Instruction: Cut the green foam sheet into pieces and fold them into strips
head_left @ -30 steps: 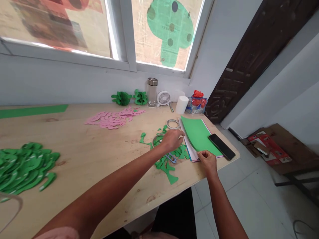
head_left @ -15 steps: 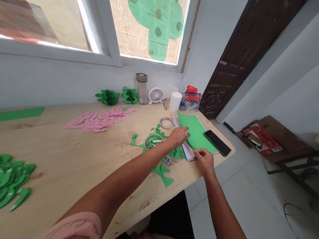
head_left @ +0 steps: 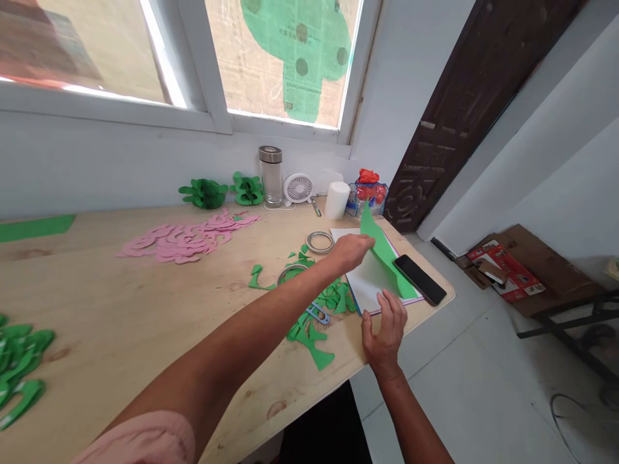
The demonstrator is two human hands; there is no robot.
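My left hand (head_left: 354, 251) is pinching the half-raised sheet (head_left: 382, 247), not yet off the stack (head_left: 367, 281), my right hand (head_left: 385, 332) spread loosely.

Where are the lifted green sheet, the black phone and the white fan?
Green sheet (head_left: 383, 251): head view, middle of its face.
Black phone (head_left: 420, 280): head view, middle of its top.
White fan (head_left: 298, 188): head view, centre of its grille.

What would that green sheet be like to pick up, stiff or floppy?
Probably bendy rather than limp: the green sheet curves up from the white paper at the left hand, its far corner standing up. It is likely light, since it looks thin. It might drag a little, as the phone seems to overlap its right edge.
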